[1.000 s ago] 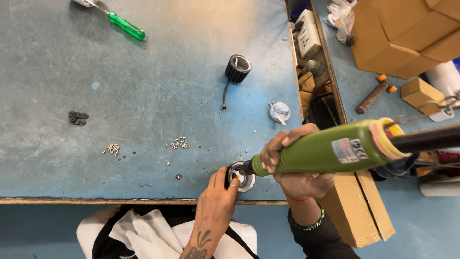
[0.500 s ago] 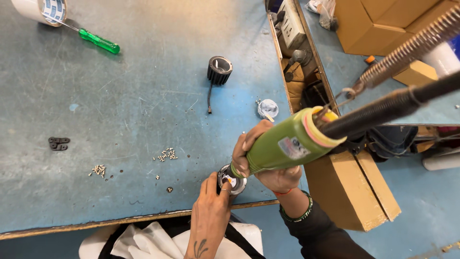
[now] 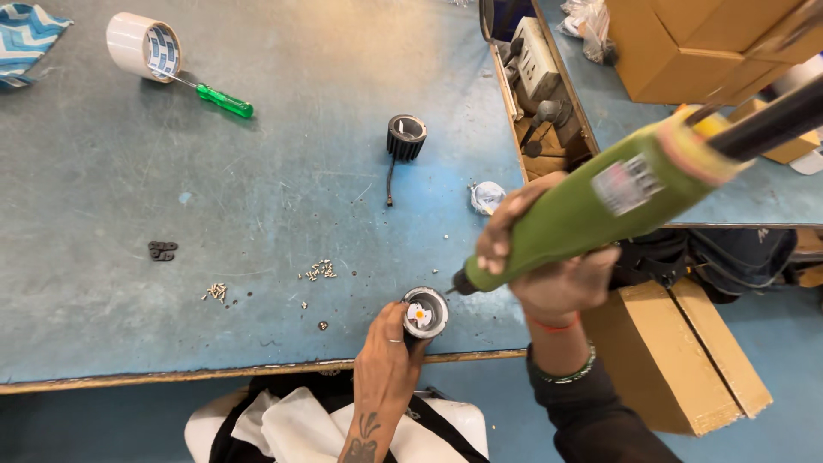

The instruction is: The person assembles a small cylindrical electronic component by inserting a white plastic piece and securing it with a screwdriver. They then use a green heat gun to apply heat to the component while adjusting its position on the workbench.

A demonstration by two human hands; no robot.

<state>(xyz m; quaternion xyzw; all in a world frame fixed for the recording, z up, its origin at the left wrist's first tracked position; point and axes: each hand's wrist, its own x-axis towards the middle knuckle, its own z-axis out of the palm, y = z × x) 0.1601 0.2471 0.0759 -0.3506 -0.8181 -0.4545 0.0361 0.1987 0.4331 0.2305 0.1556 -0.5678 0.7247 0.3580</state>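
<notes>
My left hand (image 3: 387, 364) grips a small round lamp housing (image 3: 425, 312) with a silver rim and an orange centre, held at the near edge of the blue workbench (image 3: 257, 214). My right hand (image 3: 549, 257) is wrapped around a green electric screwdriver (image 3: 600, 206) that slopes down to the left. Its dark tip hangs just right of the housing's rim, a little apart from it. A black cable runs up from the tool's back end to the upper right.
A black finned housing (image 3: 405, 135) with a wire stands mid-table. Small screws (image 3: 320, 270) lie in little piles, with a black bracket (image 3: 160, 250) further left. Tape roll (image 3: 142, 45) and green screwdriver (image 3: 225, 101) lie far left. Cardboard boxes (image 3: 686, 43) stand at right.
The green tool has lifted off the round housing and swung up to the right. The view has shifted, bringing the tape roll and more of the far table into sight.
</notes>
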